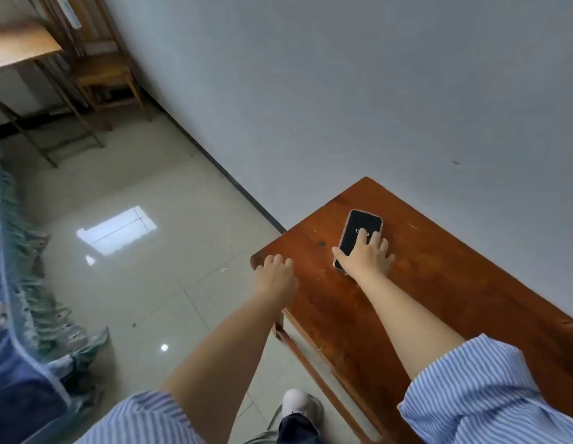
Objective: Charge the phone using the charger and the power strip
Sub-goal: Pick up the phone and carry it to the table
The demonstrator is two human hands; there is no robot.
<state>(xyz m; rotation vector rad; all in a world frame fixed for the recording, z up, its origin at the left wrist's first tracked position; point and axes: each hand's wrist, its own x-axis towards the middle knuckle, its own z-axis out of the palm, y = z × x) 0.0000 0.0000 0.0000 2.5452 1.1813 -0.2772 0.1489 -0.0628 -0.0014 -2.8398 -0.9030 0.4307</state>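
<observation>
My right hand (368, 256) lay spread, fingers flat on the black, lit-screen phone (359, 235) near the far left corner of the reddish wooden table (439, 299). My left hand (275, 277) curled loosely over the left edge, holding nothing. Risk: a sideways push could slide the phone off that edge. No charger or power strip was visible; nothing obstructed the tabletop.

The reddish-brown wooden table (423, 293) carries a few dark specks. The black-screened phone (359, 235) shows pale digits, too blurred to read. The rolled-up sleeves (490, 395) are striped blue and white. The glossy tiled floor (150, 299) is pale grey-beige, the plain wall (343, 91) light grey. The fringed cloth (22, 283) is blue and teal.
</observation>
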